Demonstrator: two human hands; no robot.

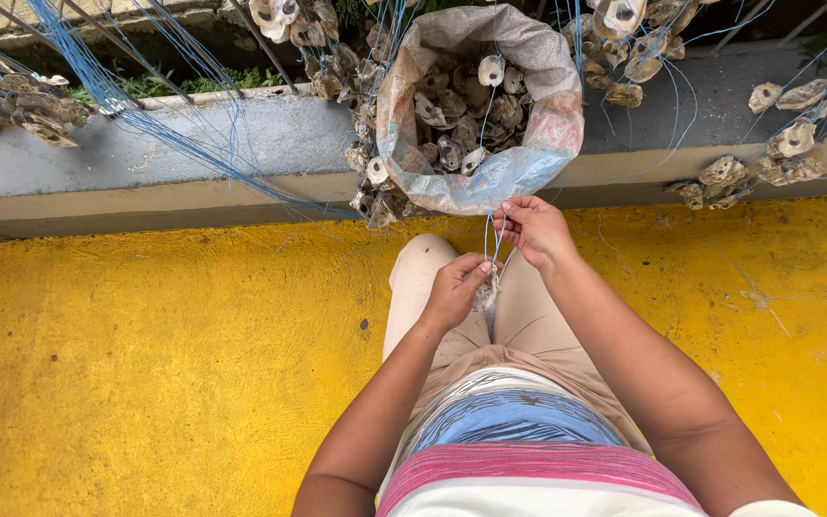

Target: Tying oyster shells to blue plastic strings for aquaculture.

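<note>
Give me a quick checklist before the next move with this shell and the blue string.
1. Left hand grips the oyster shell: ok.
2. Right hand pinches the blue string above the shell: ok.
3. String passed through the shell: cannot tell, fingers hide it.
4. Woven sack open, shells inside, just beyond the hands: ok.
5. String free of the loose blue strands on the concrete ledge: cannot tell.

yellow floor (pixel 145 364) | grey concrete ledge (pixel 241 144) | strung shells (pixel 787 144) on ledge | grass (pixel 145 84) behind
</note>
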